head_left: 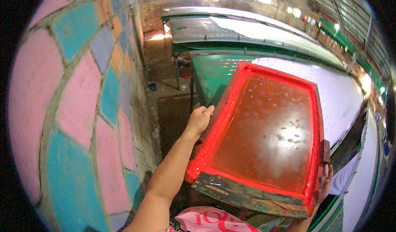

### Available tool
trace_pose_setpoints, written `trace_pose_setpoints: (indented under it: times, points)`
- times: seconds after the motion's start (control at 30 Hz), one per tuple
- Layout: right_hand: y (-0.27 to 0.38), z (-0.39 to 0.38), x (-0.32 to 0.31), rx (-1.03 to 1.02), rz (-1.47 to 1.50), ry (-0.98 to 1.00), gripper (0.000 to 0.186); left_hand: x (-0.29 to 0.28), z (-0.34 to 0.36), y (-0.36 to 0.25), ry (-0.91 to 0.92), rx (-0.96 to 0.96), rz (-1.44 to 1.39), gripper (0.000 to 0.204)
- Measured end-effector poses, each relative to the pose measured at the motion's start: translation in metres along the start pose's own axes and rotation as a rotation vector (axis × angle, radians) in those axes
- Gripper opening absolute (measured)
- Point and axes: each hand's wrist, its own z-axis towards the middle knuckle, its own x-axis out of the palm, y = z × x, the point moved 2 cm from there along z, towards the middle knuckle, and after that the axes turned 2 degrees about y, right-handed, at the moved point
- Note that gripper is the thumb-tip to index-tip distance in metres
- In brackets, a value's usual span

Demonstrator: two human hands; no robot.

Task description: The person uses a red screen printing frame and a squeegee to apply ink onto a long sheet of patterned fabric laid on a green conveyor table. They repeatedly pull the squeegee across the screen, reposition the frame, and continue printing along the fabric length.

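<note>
A screen printing frame (268, 137) with a red-coated rim, a glossy brown-red mesh and a stained dark bar along its near end is held tilted before me. My left hand (201, 118) grips its left side, thumb up and the other fingers partly hidden. My right hand (326, 178) holds the right side near a dark block, mostly behind the frame. Beyond the frame lies a long green table (206, 71) with a white sheet (338, 91) on it.
A wall (76, 104) painted in pink, blue and orange patches runs close on my left. A narrow floor strip (156, 79) lies between it and the table ends. More long tables (189, 28) with pale sheets stand behind and to the right, under a metal roof.
</note>
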Motion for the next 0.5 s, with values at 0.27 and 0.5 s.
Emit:
trace_pose_setpoints:
  times: [0.27,0.5]
  points:
    - [-0.016,0.0,0.027,0.04,0.001,-0.265,0.075,0.017,0.099,-0.022,0.15,-0.041,0.07,0.044]
    - [-0.091,0.066,0.077,-0.022,-0.131,-0.19,0.076,-0.022,0.227,-0.039,0.204,0.004,0.093,0.046]
